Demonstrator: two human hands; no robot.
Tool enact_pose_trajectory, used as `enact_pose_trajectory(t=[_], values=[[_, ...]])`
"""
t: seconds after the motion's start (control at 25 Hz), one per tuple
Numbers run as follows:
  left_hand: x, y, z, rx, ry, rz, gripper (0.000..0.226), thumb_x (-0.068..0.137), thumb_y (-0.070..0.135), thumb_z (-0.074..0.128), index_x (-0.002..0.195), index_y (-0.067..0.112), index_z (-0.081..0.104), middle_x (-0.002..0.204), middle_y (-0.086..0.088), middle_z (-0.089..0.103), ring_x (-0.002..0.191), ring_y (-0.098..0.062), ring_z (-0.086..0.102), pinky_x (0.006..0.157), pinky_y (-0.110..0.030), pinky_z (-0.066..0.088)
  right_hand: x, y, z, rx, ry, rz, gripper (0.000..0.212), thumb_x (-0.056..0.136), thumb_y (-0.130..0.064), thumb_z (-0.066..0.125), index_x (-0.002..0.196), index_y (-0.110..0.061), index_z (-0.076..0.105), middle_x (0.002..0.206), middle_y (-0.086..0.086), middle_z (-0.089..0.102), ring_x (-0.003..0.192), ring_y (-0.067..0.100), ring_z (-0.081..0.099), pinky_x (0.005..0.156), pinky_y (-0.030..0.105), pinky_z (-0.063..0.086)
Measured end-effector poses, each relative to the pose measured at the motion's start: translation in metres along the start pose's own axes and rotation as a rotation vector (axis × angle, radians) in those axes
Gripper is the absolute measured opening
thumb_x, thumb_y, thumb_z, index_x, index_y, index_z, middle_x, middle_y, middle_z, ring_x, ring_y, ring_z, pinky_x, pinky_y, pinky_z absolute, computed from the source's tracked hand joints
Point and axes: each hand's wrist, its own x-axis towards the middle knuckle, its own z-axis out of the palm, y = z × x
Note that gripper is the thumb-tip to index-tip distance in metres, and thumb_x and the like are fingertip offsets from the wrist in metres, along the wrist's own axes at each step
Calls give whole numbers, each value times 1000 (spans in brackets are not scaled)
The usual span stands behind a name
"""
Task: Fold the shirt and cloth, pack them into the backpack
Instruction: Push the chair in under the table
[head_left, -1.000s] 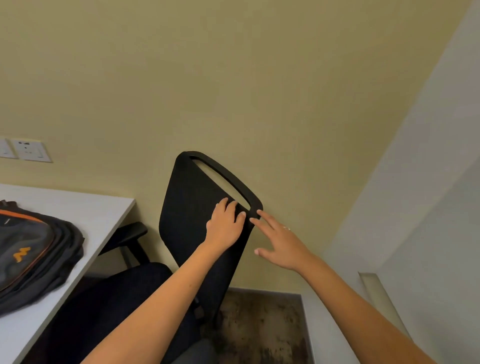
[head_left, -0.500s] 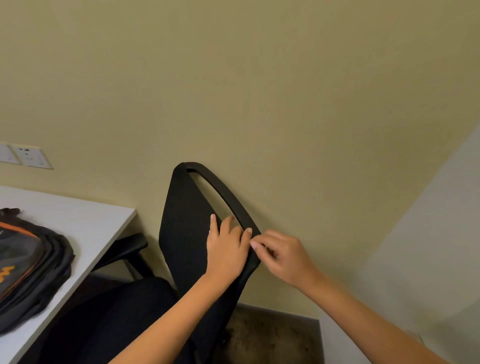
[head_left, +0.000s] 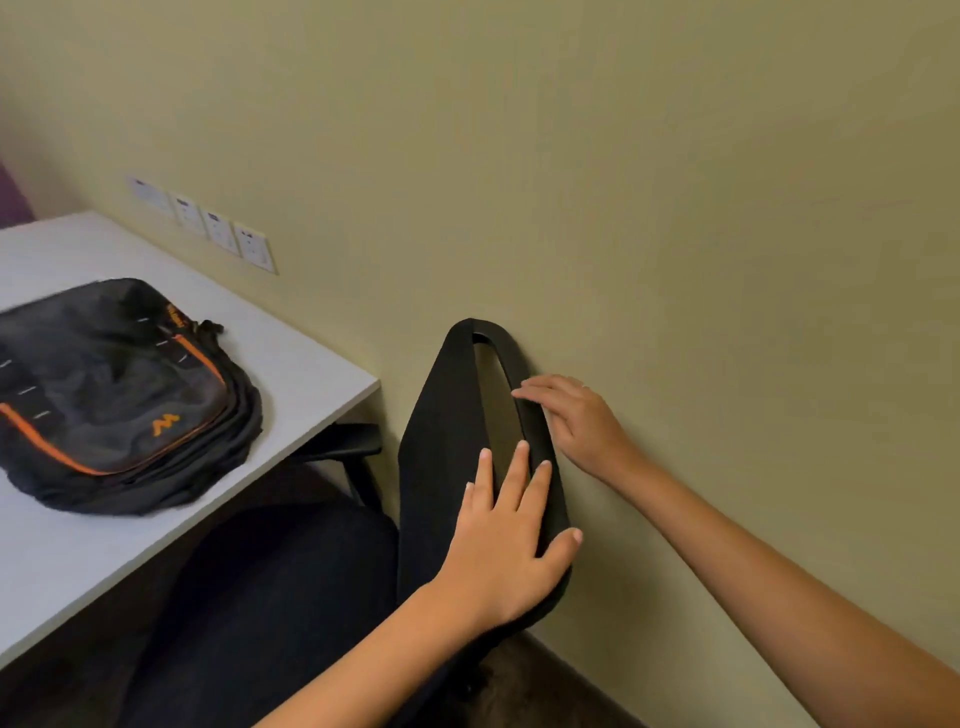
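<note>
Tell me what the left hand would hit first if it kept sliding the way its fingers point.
The left hand lies on the chair backrest, fingers pointing up it. Going on, it would probably meet the right hand on the top bar, though depth is unclear.

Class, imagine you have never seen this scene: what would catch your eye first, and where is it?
First, the two hands at the centre: the left hand lies with straight fingers on the top of the black chair backrest, and the right hand touches its upper rim beside the wall. Next, the black backpack with orange trim lies flat on the white desk at the left, below a row of wall sockets.
</note>
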Motion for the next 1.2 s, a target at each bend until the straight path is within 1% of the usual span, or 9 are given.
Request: enact_pose_trajectory(t=[0.16,0.28,0.44,0.56,0.72,0.88,1.04,1.12,1.2], values=[[8,22,2,46,21,-178,71,93,45,34,152,29,-2,159,2,-18,140,-28,-31,116,-48,-5,30,25,10,62,-127,-208,36,98,-26,43,125,-13,62,132,6,58,126,13,47,108,16,29],[7,28,10,144,160,-162,72,87,40,37,153,24,12,160,-5,3,142,-32,-16,116,-54,11,49,38,14,133,-182,-401,47,98,-41,39,129,-12,59,139,7,52,133,12,40,112,20,25],[-6,22,2,78,56,-134,74,91,43,32,151,31,-10,156,9,-23,137,-11,-37,113,-31,-18,67,48,21,73,-156,-711,49,98,-44,41,127,-11,61,139,11,51,134,22,43,110,34,31],[-25,18,-7,37,-49,-106,76,93,43,37,149,35,-15,153,17,-28,133,-2,-38,112,-28,-21,68,50,25,66,-172,-872,56,96,-54,36,126,-14,63,138,10,53,131,25,47,103,43,38],[-68,22,-24,-74,-124,-162,82,87,35,47,147,43,-9,151,33,-20,138,4,-27,118,-31,-11,53,46,24,100,-205,-1016,69,90,-68,30,125,-18,64,138,9,53,130,25,47,103,43,37],[-116,33,-30,-119,-63,-366,93,72,28,48,142,59,-4,152,31,-20,141,10,-7,116,-20,15,24,32,22,96,-176,-1149,58,83,-65,57,126,-25,63,136,6,56,125,24,53,98,41,42],[-136,38,3,245,137,-532,82,77,59,49,150,41,17,155,13,26,129,-5,46,96,-20,41,9,22,17,34,-251,-1130,60,77,-42,68,134,-30,54,136,3,56,123,23,54,93,39,46],[-142,36,11,272,160,-604,82,77,68,47,149,40,20,146,12,43,118,-9,57,86,-20,41,7,21,17,-48,-301,-1050,69,73,-40,67,138,-36,45,133,-1,58,121,24,55,93,40,43],[-149,34,11,310,190,-612,78,78,68,45,148,42,22,141,12,49,115,-8,58,88,-20,39,3,17,18,-88,-331,-1025,75,70,-39,70,140,-37,43,128,-3,60,114,21,59,89,37,43]])
